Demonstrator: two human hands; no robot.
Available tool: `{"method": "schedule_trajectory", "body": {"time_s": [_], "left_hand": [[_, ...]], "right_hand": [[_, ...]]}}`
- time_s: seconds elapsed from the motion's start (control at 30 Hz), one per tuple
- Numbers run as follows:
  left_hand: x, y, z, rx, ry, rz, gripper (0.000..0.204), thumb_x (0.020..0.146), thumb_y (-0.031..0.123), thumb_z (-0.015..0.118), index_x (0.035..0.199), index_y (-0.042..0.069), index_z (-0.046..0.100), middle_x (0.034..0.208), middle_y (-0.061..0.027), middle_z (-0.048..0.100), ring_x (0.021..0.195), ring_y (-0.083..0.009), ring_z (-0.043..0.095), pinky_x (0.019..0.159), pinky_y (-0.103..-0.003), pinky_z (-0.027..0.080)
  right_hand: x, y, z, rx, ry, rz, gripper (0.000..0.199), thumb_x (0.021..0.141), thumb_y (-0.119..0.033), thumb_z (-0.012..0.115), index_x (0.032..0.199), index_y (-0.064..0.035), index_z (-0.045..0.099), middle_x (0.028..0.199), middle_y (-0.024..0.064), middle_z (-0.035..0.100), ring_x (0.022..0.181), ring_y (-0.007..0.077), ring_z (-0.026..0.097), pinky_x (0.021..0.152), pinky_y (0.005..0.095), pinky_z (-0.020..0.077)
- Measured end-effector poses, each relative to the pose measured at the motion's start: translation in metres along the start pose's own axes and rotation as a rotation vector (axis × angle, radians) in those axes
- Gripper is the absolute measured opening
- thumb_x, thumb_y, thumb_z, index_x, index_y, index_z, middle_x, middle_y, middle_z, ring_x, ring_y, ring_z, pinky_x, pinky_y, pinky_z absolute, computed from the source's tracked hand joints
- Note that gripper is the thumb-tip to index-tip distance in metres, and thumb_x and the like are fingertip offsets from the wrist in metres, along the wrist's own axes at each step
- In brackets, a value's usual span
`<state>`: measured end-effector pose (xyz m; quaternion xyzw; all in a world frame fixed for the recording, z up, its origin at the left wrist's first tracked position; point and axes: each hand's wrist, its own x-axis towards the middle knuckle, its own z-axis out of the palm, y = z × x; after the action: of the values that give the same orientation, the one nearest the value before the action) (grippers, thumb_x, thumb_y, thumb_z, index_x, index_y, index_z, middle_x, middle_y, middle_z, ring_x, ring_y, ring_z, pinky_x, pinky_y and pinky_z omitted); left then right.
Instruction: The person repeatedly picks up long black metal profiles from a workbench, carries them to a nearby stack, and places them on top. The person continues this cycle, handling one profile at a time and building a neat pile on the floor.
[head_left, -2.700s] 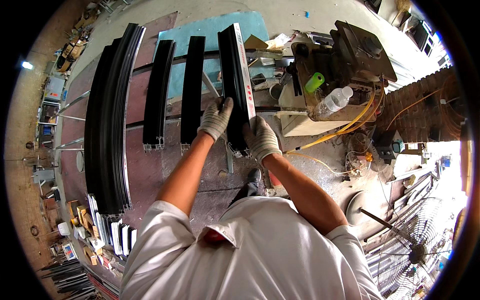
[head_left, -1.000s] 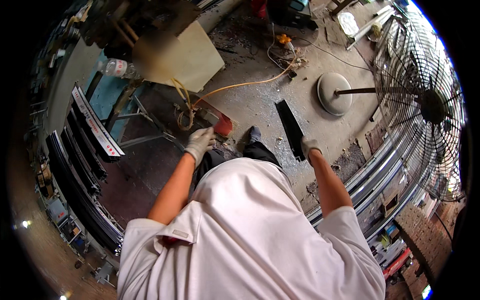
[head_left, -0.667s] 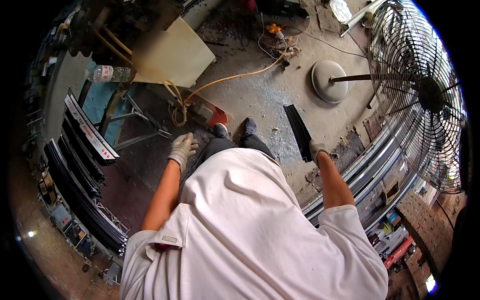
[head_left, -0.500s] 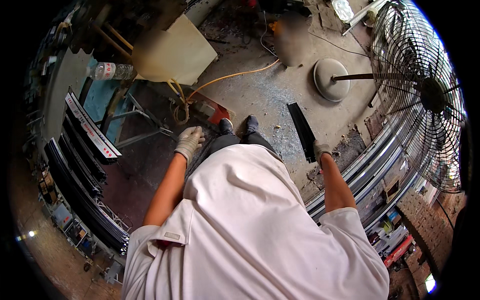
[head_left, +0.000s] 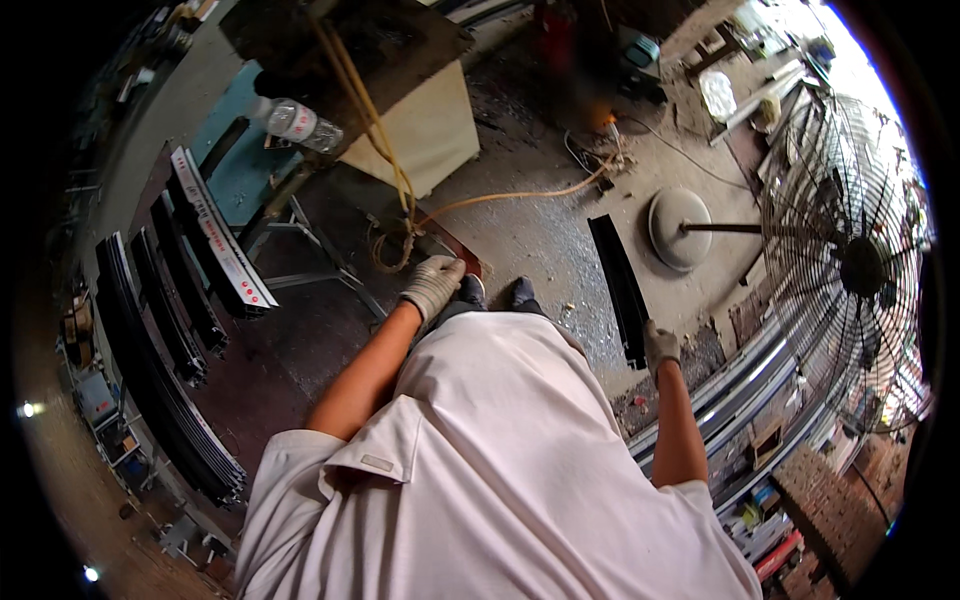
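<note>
Our gloved right hand [head_left: 660,346] grips one end of a black metal profile [head_left: 620,285], out at our right side; the left hand [head_left: 432,287] hangs half-curled, empty. We judge its far end could clip the pedestal fan [head_left: 850,262].

One fan [head_left: 850,260], one bottle [head_left: 295,122], two gloves [head_left: 432,285].

We see a long, black, channel-shaped metal profile [head_left: 620,288] held at its near end, slanting over the littered concrete floor [head_left: 540,230].
</note>
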<state>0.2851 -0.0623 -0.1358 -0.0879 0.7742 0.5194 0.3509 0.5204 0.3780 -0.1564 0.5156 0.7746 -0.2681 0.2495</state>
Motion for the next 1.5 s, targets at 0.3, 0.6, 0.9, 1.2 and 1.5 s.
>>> {"method": "schedule_trajectory", "body": {"time_s": [0.3, 0.6, 0.9, 1.2, 1.5], "left_hand": [[0.047, 0.063, -0.003, -0.079, -0.200, 0.188, 0.049, 0.092, 0.050, 0.061, 0.106, 0.003, 0.062, 0.090, -0.0026, 0.064, 0.079, -0.0120, 0.062, 0.065, -0.027, 0.051], [0.046, 0.211, -0.030, -0.824, -0.251, 0.188, 0.063, 0.083, 0.061, 0.066, 0.118, 0.009, 0.055, 0.104, -0.0035, 0.061, 0.094, -0.0155, 0.062, 0.083, -0.031, 0.053], [0.108, 0.221, -0.071, -0.664, 0.192, 0.124, 0.074, 0.074, 0.056, 0.077, 0.121, 0.001, 0.061, 0.122, -0.0094, 0.059, 0.115, -0.0219, 0.051, 0.102, -0.036, 0.037], [0.119, 0.249, -0.077, -0.470, 0.485, -0.058, 0.067, 0.079, 0.048, 0.075, 0.119, -0.003, 0.062, 0.122, -0.0180, 0.063, 0.110, -0.0296, 0.060, 0.095, -0.038, 0.046], [0.138, 0.259, -0.083, -0.335, 0.528, -0.226, 0.069, 0.078, 0.049, 0.074, 0.122, -0.002, 0.062, 0.129, -0.0199, 0.059, 0.119, -0.0313, 0.056, 0.099, -0.039, 0.043]], "right_hand": [[-0.096, -0.093, -0.021, 0.691, -0.067, -0.495, 0.043, 0.098, -0.035, 0.058, 0.115, 0.0032, 0.065, 0.096, 0.0061, 0.069, 0.090, 0.0104, 0.059, 0.081, 0.0269, 0.0476], [-0.147, -0.171, -0.045, 0.672, -0.211, -0.678, 0.043, 0.098, -0.035, 0.056, 0.122, 0.0012, 0.061, 0.100, 0.0007, 0.067, 0.093, 0.0075, 0.057, 0.085, 0.0237, 0.0464], [-0.126, -0.198, -0.026, 0.693, -0.356, -0.727, 0.041, 0.098, -0.029, 0.057, 0.125, 0.0018, 0.059, 0.103, 0.0013, 0.065, 0.096, 0.0082, 0.056, 0.087, 0.0243, 0.0462], [-0.122, -0.226, -0.029, 0.706, -0.500, -0.810, 0.045, 0.102, -0.029, 0.050, 0.135, 0.0005, 0.051, 0.124, 0.0065, 0.060, 0.115, 0.0127, 0.052, 0.102, 0.0280, 0.0381], [-0.119, -0.236, -0.045, 0.661, -0.497, -0.860, 0.045, 0.102, -0.026, 0.047, 0.137, 0.0017, 0.049, 0.132, 0.0121, 0.058, 0.123, 0.0166, 0.050, 0.106, 0.0302, 0.0361]]}}
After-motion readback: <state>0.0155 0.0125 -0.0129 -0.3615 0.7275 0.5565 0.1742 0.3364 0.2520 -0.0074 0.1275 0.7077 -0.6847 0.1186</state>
